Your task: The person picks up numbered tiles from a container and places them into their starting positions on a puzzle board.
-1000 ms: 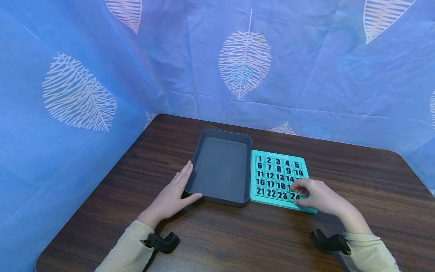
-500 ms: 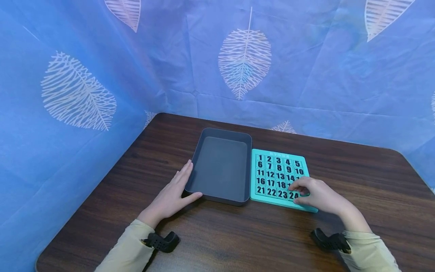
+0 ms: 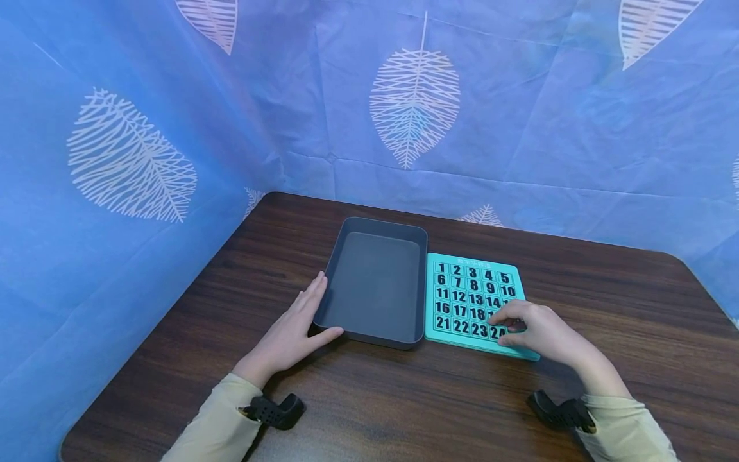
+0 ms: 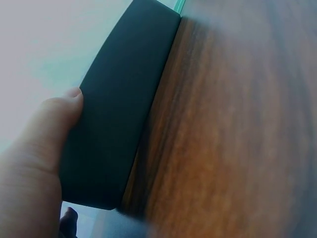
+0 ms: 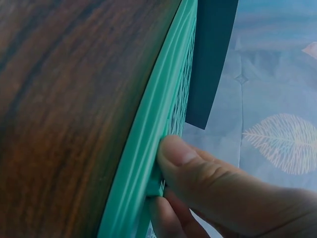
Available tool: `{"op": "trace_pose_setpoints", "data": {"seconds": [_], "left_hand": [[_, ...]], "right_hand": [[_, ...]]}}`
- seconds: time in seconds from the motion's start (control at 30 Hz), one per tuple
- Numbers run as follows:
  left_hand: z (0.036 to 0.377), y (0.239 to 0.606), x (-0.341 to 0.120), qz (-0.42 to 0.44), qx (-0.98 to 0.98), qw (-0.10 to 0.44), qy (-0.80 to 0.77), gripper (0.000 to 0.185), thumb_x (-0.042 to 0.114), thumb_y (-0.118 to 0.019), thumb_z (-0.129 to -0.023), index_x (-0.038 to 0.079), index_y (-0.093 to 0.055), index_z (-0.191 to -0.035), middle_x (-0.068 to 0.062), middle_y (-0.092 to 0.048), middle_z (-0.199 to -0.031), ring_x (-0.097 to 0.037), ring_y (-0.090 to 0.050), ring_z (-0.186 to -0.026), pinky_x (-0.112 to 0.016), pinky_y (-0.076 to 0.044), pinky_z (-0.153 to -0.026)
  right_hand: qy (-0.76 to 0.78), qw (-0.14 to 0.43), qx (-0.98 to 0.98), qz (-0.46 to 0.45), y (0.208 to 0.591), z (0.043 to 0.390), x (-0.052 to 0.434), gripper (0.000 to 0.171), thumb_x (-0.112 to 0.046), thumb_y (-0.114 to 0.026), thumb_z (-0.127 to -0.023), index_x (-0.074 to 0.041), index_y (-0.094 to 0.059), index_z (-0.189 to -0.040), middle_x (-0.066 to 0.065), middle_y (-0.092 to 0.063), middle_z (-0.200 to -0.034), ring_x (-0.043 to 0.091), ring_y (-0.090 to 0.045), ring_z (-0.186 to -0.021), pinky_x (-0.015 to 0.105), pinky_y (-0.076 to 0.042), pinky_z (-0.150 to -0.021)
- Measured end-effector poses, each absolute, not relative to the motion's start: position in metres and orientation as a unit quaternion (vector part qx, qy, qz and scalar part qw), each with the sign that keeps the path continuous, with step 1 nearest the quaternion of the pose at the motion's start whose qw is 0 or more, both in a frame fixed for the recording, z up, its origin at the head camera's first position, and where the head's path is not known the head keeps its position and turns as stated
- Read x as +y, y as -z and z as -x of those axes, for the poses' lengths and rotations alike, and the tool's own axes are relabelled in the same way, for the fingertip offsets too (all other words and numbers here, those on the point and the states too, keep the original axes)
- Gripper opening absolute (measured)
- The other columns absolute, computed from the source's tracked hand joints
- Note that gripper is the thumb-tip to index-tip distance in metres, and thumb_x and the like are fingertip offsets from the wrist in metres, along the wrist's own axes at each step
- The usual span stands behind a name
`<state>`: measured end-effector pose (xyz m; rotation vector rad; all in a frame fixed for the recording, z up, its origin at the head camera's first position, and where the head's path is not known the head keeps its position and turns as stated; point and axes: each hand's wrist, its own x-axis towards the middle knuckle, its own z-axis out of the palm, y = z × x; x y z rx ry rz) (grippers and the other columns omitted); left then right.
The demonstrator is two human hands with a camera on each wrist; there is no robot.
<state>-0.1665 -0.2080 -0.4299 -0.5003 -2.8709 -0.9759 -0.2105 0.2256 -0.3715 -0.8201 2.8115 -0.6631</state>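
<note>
A turquoise number sliding puzzle (image 3: 430, 301) lies on the table with rows of black-numbered tiles. Over its lower right corner is my right hand (image 3: 539, 330), thumb and fingers bent around the 24 tile (image 3: 496, 332). The right wrist view shows the thumb (image 5: 185, 158) against a raised tile edge, with fingertips below it. Part of the rightmost column is hidden by this hand. To the puzzle's left stands a dark grey rectangular tray (image 3: 375, 282). My left hand (image 3: 288, 343) rests along the tray's near left corner, fingers straight, thumb at the front rim.
The dark wood table (image 3: 392, 404) has rounded corners. Blue cloth (image 3: 508, 115) with white leaf prints hangs behind it and on the left. The tray's right wall sits right beside the puzzle's left edge. A black band (image 3: 277, 412) is on each wrist.
The 24 tile has shifted slightly left toward 23, with my right fingertips moving along with it. My left hand and the tray stay put.
</note>
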Motion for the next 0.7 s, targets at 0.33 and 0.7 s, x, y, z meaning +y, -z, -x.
{"op": "trace_pose_setpoints", "data": {"seconds": [0.33, 0.7], "left_hand": [[0.165, 0.430, -0.209, 0.154, -0.932, 0.022, 0.327, 0.094, 0.059, -0.056, -0.089, 0.021, -0.001, -0.155, 0.004, 0.002, -0.160, -0.021, -0.006, -0.145, -0.049, -0.013, -0.114], [0.169, 0.415, -0.218, 0.131, -0.872, 0.021, 0.471, 0.075, 0.037, -0.050, -0.099, 0.028, 0.000, -0.154, 0.005, 0.004, -0.159, -0.028, 0.000, -0.145, -0.065, -0.011, -0.108]], "right_hand": [[0.225, 0.065, 0.932, 0.275, 0.374, 0.207, 0.227, 0.029, -0.019, -0.078, -0.079, -0.014, -0.072, -0.106, -0.005, -0.061, -0.099, 0.009, -0.051, -0.079, 0.026, -0.046, -0.061], [0.244, 0.053, 0.922, 0.297, 0.374, 0.210, 0.224, 0.029, -0.024, -0.076, -0.082, -0.015, -0.072, -0.108, -0.005, -0.060, -0.099, 0.007, -0.052, -0.079, 0.026, -0.046, -0.060]]}}
